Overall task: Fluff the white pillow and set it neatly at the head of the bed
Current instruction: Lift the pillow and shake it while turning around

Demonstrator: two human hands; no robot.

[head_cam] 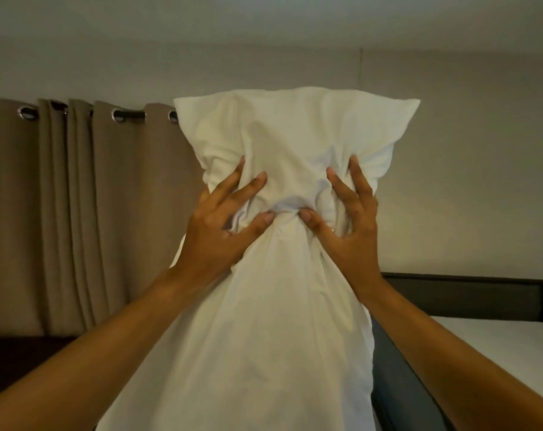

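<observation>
I hold the white pillow (288,135) upright in the air in front of me, its long side vertical. My left hand (223,225) squeezes its left side near the middle, and my right hand (347,219) squeezes its right side. Both thumbs press in toward each other and pinch the pillow into a narrow waist. The top half bulges out above my fingers. The lower half hangs down out of the frame. The bed (509,359) with a white sheet lies low at the right, partly hidden behind the pillow and my right arm.
A dark headboard (469,297) runs along the wall at the right, above the mattress. Beige curtains (77,213) on a dark rod cover the left. A plain wall fills the back.
</observation>
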